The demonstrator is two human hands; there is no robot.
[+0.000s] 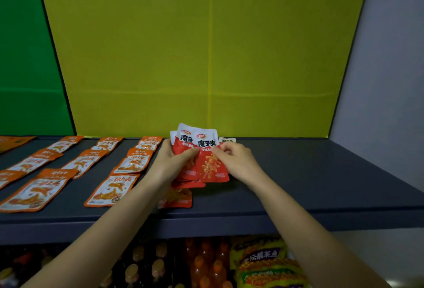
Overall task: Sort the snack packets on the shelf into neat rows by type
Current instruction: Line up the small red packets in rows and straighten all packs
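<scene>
While we hold the fan of glossy red-and-white foil snack packets just above the dark grey shelf at the centre of the frame, the step in hand looks to be dealing them out into a row of their own. Our left hand wraps the stack, its grip curled round the left edges with the thumb laid across the fronts. Our right hand pinches the right edge of the front packet.

To do this well, we judge we should slide only that packet free. We should keep the left grip firm so the slippery pouches do not spill, then lay the packet flat, print up, in line with the loose red packet lying below the stack. Rows of orange-and-white flat packets fill the left of the frame, so the red ones belong to their right.

These packets are thin and flat, white-topped with bold black characters, with red lower halves.
</scene>
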